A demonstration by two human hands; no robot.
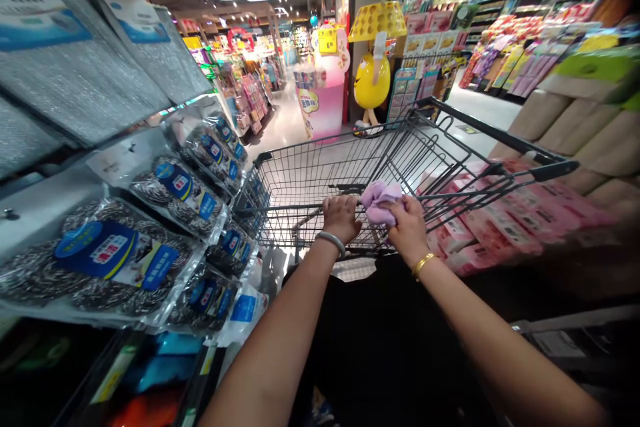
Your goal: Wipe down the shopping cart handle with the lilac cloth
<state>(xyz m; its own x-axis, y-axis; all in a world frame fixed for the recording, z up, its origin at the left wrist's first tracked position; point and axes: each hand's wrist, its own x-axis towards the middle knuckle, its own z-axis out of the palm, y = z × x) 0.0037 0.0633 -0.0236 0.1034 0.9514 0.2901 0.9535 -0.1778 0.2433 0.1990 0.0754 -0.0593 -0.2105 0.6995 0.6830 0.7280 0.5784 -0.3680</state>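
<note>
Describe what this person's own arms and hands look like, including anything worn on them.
Both hands are ungloved and no sleeves show on the forearms. The left hand has a silver-grey bangle at its wrist; the right hand has a gold-coloured bracelet.

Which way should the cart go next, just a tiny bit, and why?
Probably straight ahead, slowly. The left hand rests on the shopping cart, while the right hand holds a purple cloth. Hanging packets are close on its left and pink packs on its right, so turning might bump something.
</note>
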